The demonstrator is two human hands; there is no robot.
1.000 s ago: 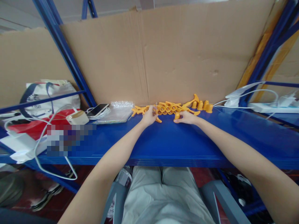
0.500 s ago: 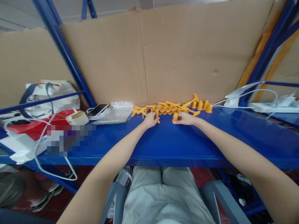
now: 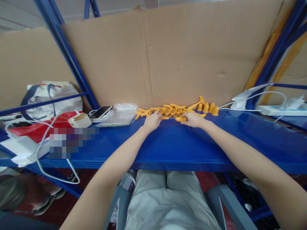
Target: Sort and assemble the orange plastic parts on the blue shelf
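Note:
My left hand point(image 3: 152, 121) is closed on a thin yellow ridged rod point(image 3: 164, 118), held level and pointing right. A thin silvery coil or chain point(image 3: 171, 118) shows just past the rod's tip. To the right, my right hand point(image 3: 192, 119) grips a yellow cup-shaped piece point(image 3: 180, 119) lying on its side, its narrower end toward the left hand. A small gap separates the two pieces. Right behind both hands lies a pile of yellow plastic parts, with several round-ended cups point(image 3: 173, 111) facing me and branching rods point(image 3: 143, 112) at its left.
Upright yellow cups point(image 3: 212, 108) and a hammer-shaped yellow piece point(image 3: 200, 101) stand at the pile's right. Left lie a clear plastic bag point(image 3: 117, 116), a phone point(image 3: 102, 112) and white cables. A cardboard sheet point(image 3: 192, 57) backs the blue shelf point(image 3: 168, 147). Another person's legs show lower left.
My right hand has tipped the yellow cup-shaped piece from upright onto its side. My left hand has turned the ridged rod from pointing toward me to lying level.

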